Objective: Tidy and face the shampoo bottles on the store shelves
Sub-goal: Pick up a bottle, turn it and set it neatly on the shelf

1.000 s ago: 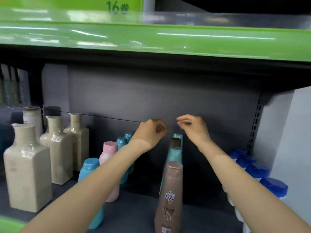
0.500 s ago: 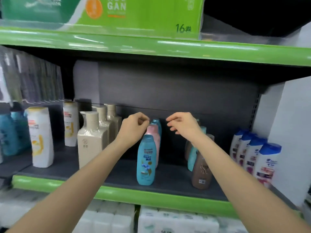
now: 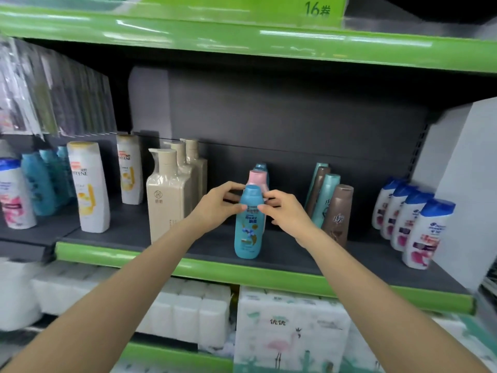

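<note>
Head view: half a second ago both hands hung in the air above the bottles, holding nothing. Now the left hand and the right hand have come down and pinch the neck of the blue shampoo bottle, which stands at the front of the shelf. Its label seems to face out, though it is blurry. It probably just needs straightening.

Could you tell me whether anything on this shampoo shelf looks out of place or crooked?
Yes. The mixed row of brown and teal bottles leans left toward the back wall instead of standing straight. Also, a pink bottle sits between blue ones in the row behind the blue bottle both hands grip.
</note>
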